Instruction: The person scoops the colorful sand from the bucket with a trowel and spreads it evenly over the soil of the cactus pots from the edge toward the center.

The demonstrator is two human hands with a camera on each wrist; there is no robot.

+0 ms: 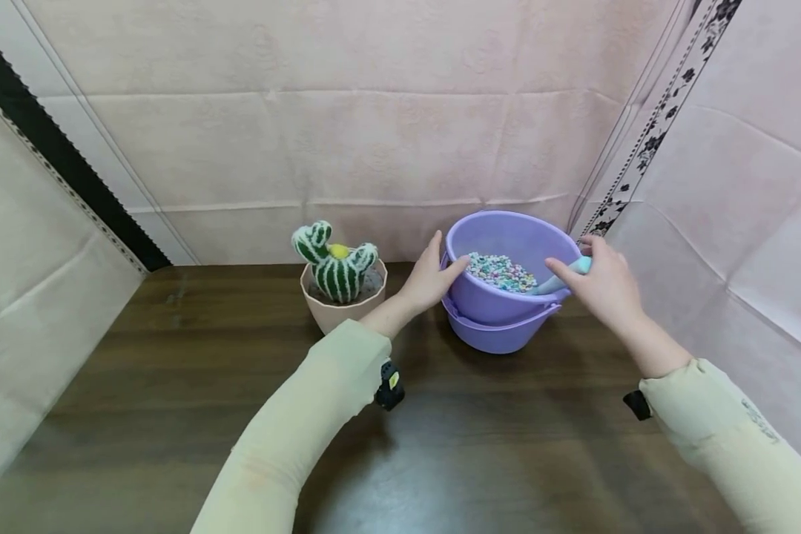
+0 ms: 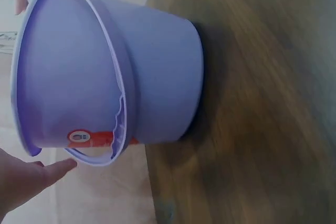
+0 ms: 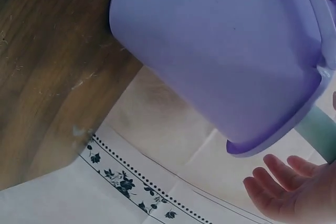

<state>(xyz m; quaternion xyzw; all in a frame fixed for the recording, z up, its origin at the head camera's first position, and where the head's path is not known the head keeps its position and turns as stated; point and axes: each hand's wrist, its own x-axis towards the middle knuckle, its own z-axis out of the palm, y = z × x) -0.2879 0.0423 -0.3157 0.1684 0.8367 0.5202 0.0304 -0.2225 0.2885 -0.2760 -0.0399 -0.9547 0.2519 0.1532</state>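
A purple bucket [image 1: 497,337] stands on the table, its carrying handle [image 2: 123,72] hanging down around the outside. Small pastel pellets [image 1: 502,271] lie inside. My left hand [image 1: 430,278] is at the bucket's left rim, fingers spread, thumb reaching over the edge. In the left wrist view, an extended finger [image 2: 60,170] points toward the carrying handle. A pale blue tool with a teal grip [image 1: 579,265] leans on the right rim, its lower end hidden. My right hand [image 1: 604,285] is around that grip, thumb toward the bucket, while its fingers [image 3: 278,182] look loose and apart from the bucket wall.
Left of the bucket stands a knitted cactus [image 1: 337,274] in a pale pink pot [image 1: 337,315], close to my left forearm. Pale cloth walls [image 1: 374,148] enclose the brown table [image 1: 480,445] at the back and sides.
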